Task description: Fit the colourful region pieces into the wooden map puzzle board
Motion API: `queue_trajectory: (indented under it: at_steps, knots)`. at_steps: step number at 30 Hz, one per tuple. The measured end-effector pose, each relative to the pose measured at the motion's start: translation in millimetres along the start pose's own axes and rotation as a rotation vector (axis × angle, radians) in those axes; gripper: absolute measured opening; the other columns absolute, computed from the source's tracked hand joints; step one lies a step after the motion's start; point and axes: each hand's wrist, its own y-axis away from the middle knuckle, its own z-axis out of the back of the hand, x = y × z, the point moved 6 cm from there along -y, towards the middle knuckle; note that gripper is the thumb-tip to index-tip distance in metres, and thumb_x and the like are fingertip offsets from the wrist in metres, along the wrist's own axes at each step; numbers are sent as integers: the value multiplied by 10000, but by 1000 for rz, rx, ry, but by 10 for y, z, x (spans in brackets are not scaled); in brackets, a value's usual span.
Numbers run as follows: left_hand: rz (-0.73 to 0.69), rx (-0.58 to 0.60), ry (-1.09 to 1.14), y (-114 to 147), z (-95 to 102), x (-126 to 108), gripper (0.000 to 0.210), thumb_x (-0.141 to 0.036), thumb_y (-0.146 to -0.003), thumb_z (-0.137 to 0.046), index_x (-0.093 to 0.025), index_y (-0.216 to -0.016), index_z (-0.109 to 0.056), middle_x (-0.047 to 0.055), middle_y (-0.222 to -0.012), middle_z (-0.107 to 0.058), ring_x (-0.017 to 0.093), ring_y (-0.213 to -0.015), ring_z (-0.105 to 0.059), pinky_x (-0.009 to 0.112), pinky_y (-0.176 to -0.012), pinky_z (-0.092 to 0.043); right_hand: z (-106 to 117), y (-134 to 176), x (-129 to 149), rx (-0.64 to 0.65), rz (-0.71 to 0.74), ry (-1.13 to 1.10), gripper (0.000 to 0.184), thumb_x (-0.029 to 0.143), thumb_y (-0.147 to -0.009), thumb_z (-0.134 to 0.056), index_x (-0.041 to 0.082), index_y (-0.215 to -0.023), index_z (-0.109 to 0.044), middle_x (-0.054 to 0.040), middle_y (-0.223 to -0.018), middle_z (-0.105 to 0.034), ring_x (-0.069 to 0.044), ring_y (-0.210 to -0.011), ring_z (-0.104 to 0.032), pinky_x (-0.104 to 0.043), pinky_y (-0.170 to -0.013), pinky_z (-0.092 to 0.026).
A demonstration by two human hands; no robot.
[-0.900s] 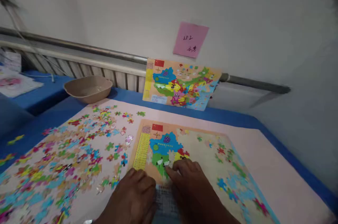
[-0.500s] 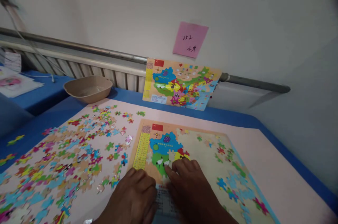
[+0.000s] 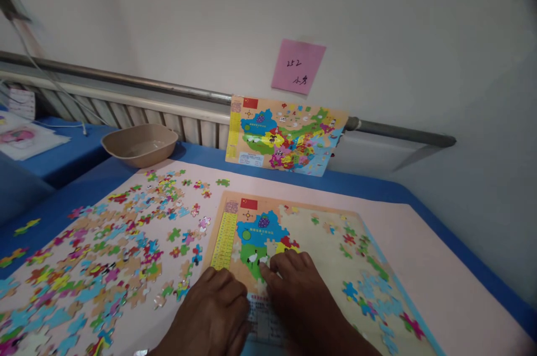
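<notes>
**A:** How are your hands sitting right now?

**B:** Your left hand (image 3: 218, 303) lies palm down on the near left corner of the puzzle board (image 3: 319, 238), fingers curled loosely under, gripping nothing that shows. Your right hand (image 3: 300, 289) rests just beside it on the board, fingers spread flat, and your index fingertip (image 3: 264, 270) presses down on the green patch (image 3: 255, 258) of joined pieces. Whether a piece sits under that fingertip, you cannot tell.

**A:** And the board itself?

**B:** One board, flat on the pink mat (image 3: 419, 244), near the middle of the blue table (image 3: 377, 191). Its far left part is filled in: a blue patch (image 3: 260, 227), the green one nearer to you, and small red and yellow bits to their right. A yellow strip (image 3: 224, 241) runs down its left edge. A few loose pieces lie on its bare right part.

**A:** What else do you count?

**B:** One finished map picture (image 3: 287, 135) leaning upright against the radiator at the far side, with one pink note (image 3: 297, 67) on the wall above it. The loose pieces (image 3: 109, 250) on the mat to your left are too many to count.

**A:** Any containers?

**B:** One tan bowl (image 3: 140, 145), far left on the table. Nothing shows inside it from here.
</notes>
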Motion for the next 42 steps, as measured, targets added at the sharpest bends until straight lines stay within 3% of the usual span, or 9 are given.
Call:
queue_trajectory:
  at_steps: [14, 19, 23, 28, 36, 39, 42]
  knots:
    - [-32, -34, -17, 9, -11, 7, 176, -162, -834, -752, -229, -823, -590, -44, -847, -686, 185, -793, -542, 388, -718, -333, -108, 58, 30, -26, 2, -29, 415, 193, -747, -964, 208, -1061, -694, -18, -968, -705, -253, -896, -557, -402, -832, -357]
    - [-33, -4, -9, 4, -14, -5, 195, -183, -842, -784, -232, -831, -596, -44, -844, -683, 182, -794, -545, 385, -717, -338, -72, 68, 9, -1, -12, -82, 322, 130, -857, -846, 216, -1123, -685, -15, -977, -706, -243, -920, -569, -390, -846, -361]
    - [-9, 26, -1, 38, -59, 20, 119, -154, -900, -669, -233, -853, -594, -17, -870, -683, 207, -819, -547, 403, -744, -326, 247, 26, -251, -46, -92, -190, 180, 102, -987, -660, 223, -1116, -696, -30, -990, -710, -237, -930, -588, -385, -850, -396]
    - [-34, 32, -26, 16, -2, -21, 133, -154, -955, -591, -230, -845, -589, -12, -848, -670, 210, -800, -558, 398, -726, -346, 647, 36, -740, -210, -178, -209, 252, 238, -1113, -452, 193, -1195, -686, -97, -1055, -733, -256, -974, -646, -418, -876, -479]
    - [-53, 105, -29, -79, 177, -83, 143, -162, -998, -577, -230, -877, -609, -5, -860, -692, 195, -792, -616, 370, -694, -443, 618, 176, -1168, -183, -344, -268, 230, 239, -1083, -466, 203, -1046, -690, -78, -974, -728, -246, -913, -656, -407, -840, -512]
    - [-64, 57, -16, -86, 248, -102, 150, -154, -1017, -536, -230, -936, -637, 8, -906, -720, 198, -812, -624, 371, -703, -459, 612, 176, -1122, -159, -329, -297, 222, 226, -1086, -471, 201, -1028, -684, -71, -952, -722, -232, -899, -646, -386, -838, -495]
    - [-37, 34, 6, -93, 293, -94, 155, -150, -1021, -528, -233, -1019, -659, 9, -975, -745, 197, -840, -629, 371, -712, -470, 474, 131, -770, -32, -160, -304, 176, 159, -1061, -539, 204, -987, -692, -43, -903, -705, -215, -852, -600, -363, -807, -444]
